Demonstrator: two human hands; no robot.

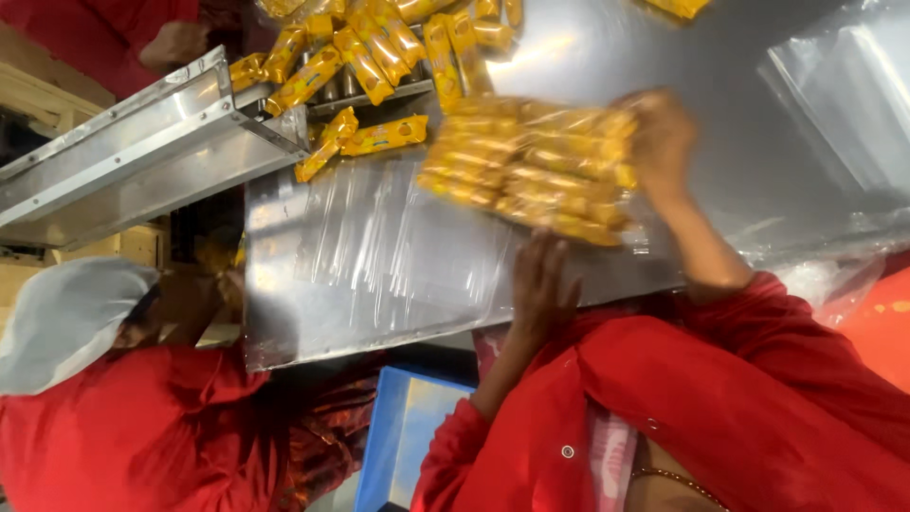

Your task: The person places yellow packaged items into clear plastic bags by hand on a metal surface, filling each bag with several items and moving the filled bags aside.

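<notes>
A bundle of yellow snack packets (531, 166) wrapped in a clear plastic bag hangs just above the steel table (284, 332). My right hand (659, 142) grips the bundle's right end. At the bundle's near edge, my left hand (540, 284) touches it from below, fingers up against the wrap. Both my sleeves are red. The bundle is blurred by motion.
Loose yellow packets (370, 52) are heaped at the table's far side by a slanted metal chute (142, 152). Flat clear bags (379, 237) lie on the table, with more clear plastic (834, 104) at right. A co-worker in a white cap (66, 318) sits at left. Below is a blue crate (408, 427).
</notes>
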